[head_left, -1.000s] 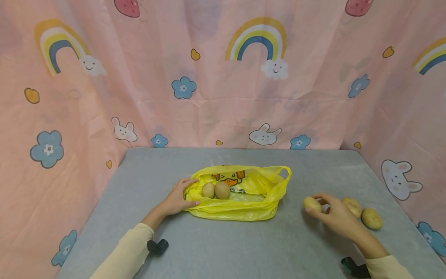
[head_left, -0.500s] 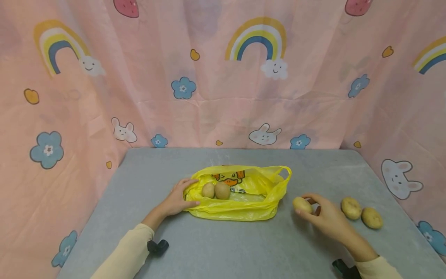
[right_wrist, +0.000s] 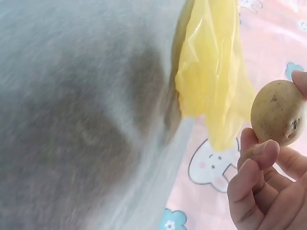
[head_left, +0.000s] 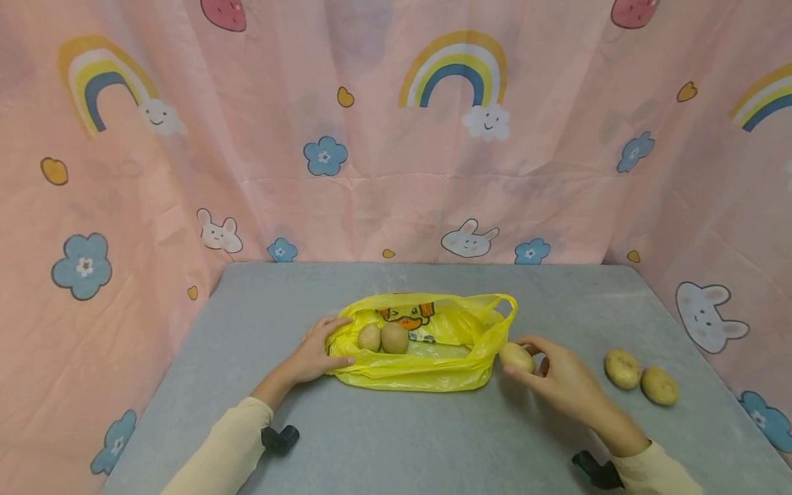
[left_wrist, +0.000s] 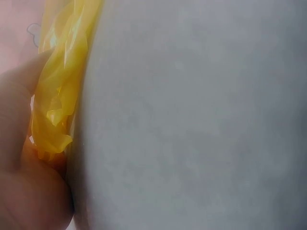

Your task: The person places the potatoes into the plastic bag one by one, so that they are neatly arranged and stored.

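A yellow plastic bag point(head_left: 411, 377) with a duck print lies mouth-up on the table. Inside, toward its left end, sit two potatoes, a smaller one point(head_left: 369, 337) and a larger one point(head_left: 394, 338). My left hand point(head_left: 313, 355) grips the bag's left end, thumb in front and fingers behind. With thumb and fingers, my right hand point(head_left: 566, 379) pinches a pale potato point(head_left: 517, 358) just off the bag's right end. In the right wrist view this potato point(right_wrist: 277, 113) shows dark spots, and the bag point(right_wrist: 211, 72) is beside it.
Two more potatoes, a left one point(head_left: 622, 368) and a right one point(head_left: 660, 386), lie side by side on the grey table point(head_left: 433, 440), right of my right hand. A pink printed curtain point(head_left: 371, 206) hangs behind the table and along both sides.
My right hand has carried the potato leftward from near the two loose potatoes to the bag's right end. The left hand and the bag stay in place.
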Demonstrator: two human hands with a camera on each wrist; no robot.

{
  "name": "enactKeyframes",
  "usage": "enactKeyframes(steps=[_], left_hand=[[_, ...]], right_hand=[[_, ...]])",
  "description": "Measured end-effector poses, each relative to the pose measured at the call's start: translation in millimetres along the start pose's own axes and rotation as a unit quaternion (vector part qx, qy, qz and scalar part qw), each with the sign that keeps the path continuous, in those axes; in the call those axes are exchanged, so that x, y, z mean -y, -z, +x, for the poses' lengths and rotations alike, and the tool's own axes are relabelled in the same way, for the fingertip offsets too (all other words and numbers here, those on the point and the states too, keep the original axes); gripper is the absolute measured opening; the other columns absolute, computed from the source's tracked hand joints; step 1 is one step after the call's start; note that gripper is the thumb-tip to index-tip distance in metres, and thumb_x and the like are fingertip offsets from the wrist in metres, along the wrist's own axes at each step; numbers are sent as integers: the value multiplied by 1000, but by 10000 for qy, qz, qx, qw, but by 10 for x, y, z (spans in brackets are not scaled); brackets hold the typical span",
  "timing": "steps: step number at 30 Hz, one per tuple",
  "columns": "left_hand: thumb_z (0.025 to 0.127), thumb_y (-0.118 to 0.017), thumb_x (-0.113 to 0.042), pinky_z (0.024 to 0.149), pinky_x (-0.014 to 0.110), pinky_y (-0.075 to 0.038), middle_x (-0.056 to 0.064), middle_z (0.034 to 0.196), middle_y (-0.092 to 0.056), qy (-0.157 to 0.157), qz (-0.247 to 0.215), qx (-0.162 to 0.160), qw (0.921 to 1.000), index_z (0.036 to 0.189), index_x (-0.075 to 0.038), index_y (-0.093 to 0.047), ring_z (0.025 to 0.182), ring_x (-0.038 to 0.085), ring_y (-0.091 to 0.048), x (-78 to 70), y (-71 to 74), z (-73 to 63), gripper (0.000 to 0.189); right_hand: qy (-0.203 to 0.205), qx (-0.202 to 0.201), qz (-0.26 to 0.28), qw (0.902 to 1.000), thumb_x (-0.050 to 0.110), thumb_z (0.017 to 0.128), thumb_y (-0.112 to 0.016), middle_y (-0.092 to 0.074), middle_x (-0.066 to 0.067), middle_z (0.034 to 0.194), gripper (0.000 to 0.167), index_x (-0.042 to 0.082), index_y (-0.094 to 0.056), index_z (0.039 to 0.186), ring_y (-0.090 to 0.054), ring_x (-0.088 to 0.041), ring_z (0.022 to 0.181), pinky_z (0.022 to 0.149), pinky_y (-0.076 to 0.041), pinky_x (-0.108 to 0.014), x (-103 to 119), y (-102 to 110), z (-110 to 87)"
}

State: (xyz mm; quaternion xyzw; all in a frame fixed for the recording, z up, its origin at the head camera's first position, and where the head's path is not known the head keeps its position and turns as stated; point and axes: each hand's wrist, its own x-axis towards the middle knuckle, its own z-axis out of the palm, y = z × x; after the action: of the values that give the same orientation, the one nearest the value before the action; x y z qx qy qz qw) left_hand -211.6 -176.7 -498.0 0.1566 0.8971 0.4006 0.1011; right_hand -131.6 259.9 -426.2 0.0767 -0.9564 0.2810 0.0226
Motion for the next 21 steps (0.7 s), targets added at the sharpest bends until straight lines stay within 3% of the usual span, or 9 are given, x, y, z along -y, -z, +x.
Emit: enactKeyframes(steps=[21], left_hand=[[86, -78, -39, 115, 71, -21, 15, 160, -33, 10, 51, -3, 10000, 154, -21, -44, 149, 43, -26, 36, -18, 13, 78]], right_hand=[[246, -27, 141, 9996, 37, 86, -80, -70, -6, 101, 48, 7, -67, 121, -45, -7, 57, 50, -39, -24, 264, -158, 151]])
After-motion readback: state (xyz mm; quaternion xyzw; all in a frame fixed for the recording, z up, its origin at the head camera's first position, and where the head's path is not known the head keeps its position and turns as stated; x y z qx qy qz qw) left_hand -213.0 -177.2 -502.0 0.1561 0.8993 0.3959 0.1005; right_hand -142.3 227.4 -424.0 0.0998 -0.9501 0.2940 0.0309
